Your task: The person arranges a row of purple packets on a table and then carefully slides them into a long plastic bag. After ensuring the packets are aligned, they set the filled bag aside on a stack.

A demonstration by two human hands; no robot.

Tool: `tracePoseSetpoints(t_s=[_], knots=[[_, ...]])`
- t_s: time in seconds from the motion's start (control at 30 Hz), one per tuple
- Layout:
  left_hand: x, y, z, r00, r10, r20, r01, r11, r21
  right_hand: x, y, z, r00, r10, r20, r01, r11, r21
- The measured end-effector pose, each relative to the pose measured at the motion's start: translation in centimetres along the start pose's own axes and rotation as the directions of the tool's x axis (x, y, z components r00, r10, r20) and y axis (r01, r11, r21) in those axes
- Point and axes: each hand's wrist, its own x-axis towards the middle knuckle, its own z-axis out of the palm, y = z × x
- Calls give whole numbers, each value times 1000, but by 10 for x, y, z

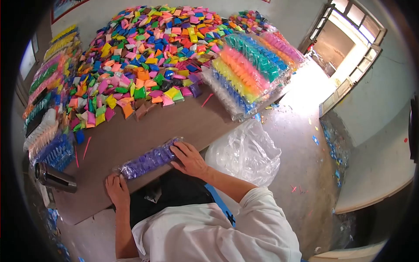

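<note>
Sleeve of purple pieces [148,159] at the near edge of the table [187,124], long axis running from near-left to far-right between my hands. My right hand [188,158] lies spread flat on its far end. My left hand [117,190] touches its near end, grip unclear.

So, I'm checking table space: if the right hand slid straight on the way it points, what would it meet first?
The right hand rests on the purple pack; beyond lies bare table, then, probably, the near edge of the heap of coloured packets.
</note>
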Motion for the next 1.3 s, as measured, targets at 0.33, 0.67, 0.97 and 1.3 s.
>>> tracePoseSetpoints(t_s=[0.33, 0.67, 0.97, 1.3], knots=[[4, 1, 1, 998, -58, -25, 57, 997, -42, 22, -8, -22, 996, 87, 26, -88, 996, 8], [7, 6, -5, 995, -100, 13, 100, 994, -47, 60, -52, 7, 974, -189, 123, 183, 982, 55], [9, 7, -5, 992, -120, 31, 121, 992, -44, 58, -37, 36, 960, -270, 79, 271, 963, -3], [10, 3, -3, 990, -141, 19, 141, 988, -67, 106, -15, 11, 994, 13, 113, -31, 987, 157]])
